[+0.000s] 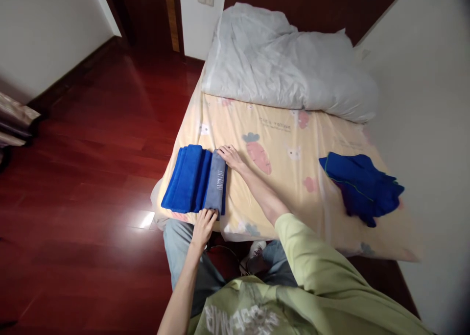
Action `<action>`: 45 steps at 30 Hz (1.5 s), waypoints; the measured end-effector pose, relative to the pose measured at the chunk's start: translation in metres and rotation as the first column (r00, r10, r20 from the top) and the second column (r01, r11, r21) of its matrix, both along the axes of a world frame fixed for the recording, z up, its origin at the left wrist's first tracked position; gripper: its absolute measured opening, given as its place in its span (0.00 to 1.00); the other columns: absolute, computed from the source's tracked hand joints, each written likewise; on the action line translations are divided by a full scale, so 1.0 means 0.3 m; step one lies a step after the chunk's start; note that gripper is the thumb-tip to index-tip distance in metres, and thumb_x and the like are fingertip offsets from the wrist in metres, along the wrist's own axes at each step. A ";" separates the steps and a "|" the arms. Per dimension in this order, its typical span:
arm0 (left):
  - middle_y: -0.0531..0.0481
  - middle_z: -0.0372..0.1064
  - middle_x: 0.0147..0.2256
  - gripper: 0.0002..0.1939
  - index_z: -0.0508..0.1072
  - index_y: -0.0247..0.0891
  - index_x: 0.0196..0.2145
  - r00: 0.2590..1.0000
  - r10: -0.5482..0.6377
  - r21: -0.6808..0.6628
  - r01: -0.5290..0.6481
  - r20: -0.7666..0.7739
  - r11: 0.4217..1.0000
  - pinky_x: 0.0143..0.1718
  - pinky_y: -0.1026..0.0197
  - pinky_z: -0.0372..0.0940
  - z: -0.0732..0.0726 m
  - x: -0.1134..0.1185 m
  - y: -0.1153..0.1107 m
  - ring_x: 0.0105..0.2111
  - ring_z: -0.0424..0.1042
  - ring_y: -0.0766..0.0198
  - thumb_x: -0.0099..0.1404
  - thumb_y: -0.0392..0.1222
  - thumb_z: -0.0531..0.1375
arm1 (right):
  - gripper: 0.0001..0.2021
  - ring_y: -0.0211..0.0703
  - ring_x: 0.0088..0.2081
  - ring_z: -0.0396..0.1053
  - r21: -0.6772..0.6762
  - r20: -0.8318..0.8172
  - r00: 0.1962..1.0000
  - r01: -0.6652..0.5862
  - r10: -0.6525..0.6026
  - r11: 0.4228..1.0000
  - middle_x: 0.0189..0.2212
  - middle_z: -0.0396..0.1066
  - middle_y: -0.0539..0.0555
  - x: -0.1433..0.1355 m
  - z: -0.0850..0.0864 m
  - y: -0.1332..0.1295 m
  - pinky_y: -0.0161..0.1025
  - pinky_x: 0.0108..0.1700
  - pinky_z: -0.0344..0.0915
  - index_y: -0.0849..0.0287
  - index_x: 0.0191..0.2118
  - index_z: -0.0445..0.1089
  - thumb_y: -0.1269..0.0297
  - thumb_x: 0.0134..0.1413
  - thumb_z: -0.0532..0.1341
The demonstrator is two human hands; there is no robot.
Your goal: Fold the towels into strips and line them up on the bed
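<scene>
A narrow folded grey-blue towel (215,180) with white lettering lies near the left side of the bed. My left hand (204,227) holds its near end, with the fingers bent over the edge. At the far end, my right hand (229,156) has its fingers closed on the towel's corner; the fingertips are partly hidden. Folded blue towels (186,178) lie side by side just left of the grey-blue one. A strip of blue cloth shows along its right side. Farther right, a crumpled blue cloth (362,185) with a thin green edge rests on the sheet.
The bed has a pale yellow sheet (282,198) with carrot and rabbit prints. A bunched grey-white quilt (290,65) lies at the head end, before a dark headboard (316,7). Reddish wooden floor (91,178) borders the bed's left; a wall (433,129) stands right.
</scene>
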State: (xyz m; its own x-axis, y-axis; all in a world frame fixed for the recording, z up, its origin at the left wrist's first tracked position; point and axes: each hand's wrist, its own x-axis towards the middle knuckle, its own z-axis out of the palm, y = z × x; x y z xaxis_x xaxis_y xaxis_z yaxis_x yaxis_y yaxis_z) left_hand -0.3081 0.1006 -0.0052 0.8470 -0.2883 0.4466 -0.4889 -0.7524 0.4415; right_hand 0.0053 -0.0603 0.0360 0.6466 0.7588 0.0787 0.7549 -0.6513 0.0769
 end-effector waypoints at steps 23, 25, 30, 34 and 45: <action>0.37 0.71 0.46 0.22 0.68 0.37 0.62 0.998 0.040 -0.045 -0.042 -0.045 0.998 0.45 0.50 0.65 -0.103 -0.010 0.018 0.45 0.67 0.51 0.75 0.33 0.47 | 0.16 0.51 0.54 0.67 0.302 -0.132 0.990 0.097 -0.059 0.948 0.52 0.70 0.63 -0.007 -0.090 0.056 0.51 0.58 0.64 0.60 0.52 0.71 0.76 0.71 0.48; 0.37 0.71 0.46 0.25 0.67 0.39 0.64 0.997 0.059 -0.056 -0.061 -0.050 0.997 0.46 0.49 0.65 -0.115 -0.012 0.019 0.46 0.67 0.51 0.74 0.31 0.47 | 0.16 0.52 0.55 0.67 0.283 -0.175 0.984 0.092 -0.043 0.955 0.52 0.71 0.63 -0.010 -0.094 0.040 0.52 0.59 0.64 0.61 0.52 0.71 0.77 0.69 0.49; 0.36 0.69 0.49 0.30 0.62 0.39 0.69 0.995 0.094 -0.055 -0.096 -0.042 0.994 0.49 0.47 0.67 -0.121 -0.027 0.011 0.48 0.68 0.50 0.71 0.29 0.49 | 0.31 0.52 0.66 0.60 0.276 -0.214 0.975 -0.005 0.067 0.961 0.62 0.67 0.64 -0.040 -0.076 -0.021 0.56 0.69 0.55 0.63 0.63 0.66 0.86 0.53 0.54; 0.36 0.70 0.52 0.34 0.60 0.40 0.70 0.985 0.169 -0.009 -0.169 -0.046 0.986 0.52 0.44 0.67 -0.095 -0.069 -0.013 0.51 0.69 0.49 0.68 0.28 0.50 | 0.43 0.50 0.74 0.47 0.333 -0.227 0.972 0.016 0.064 0.943 0.72 0.54 0.61 -0.147 -0.032 -0.101 0.57 0.74 0.46 0.62 0.71 0.56 0.87 0.46 0.52; 0.40 0.74 0.45 0.19 0.73 0.37 0.54 0.974 -0.036 0.079 0.055 -0.223 0.995 0.48 0.49 0.70 -0.038 -0.269 -0.255 0.46 0.73 0.53 0.69 0.29 0.52 | 0.24 0.54 0.64 0.68 0.587 -0.440 0.725 0.679 -0.530 0.442 0.60 0.71 0.64 -0.911 -0.138 -0.730 0.57 0.64 0.68 0.58 0.64 0.67 0.61 0.66 0.51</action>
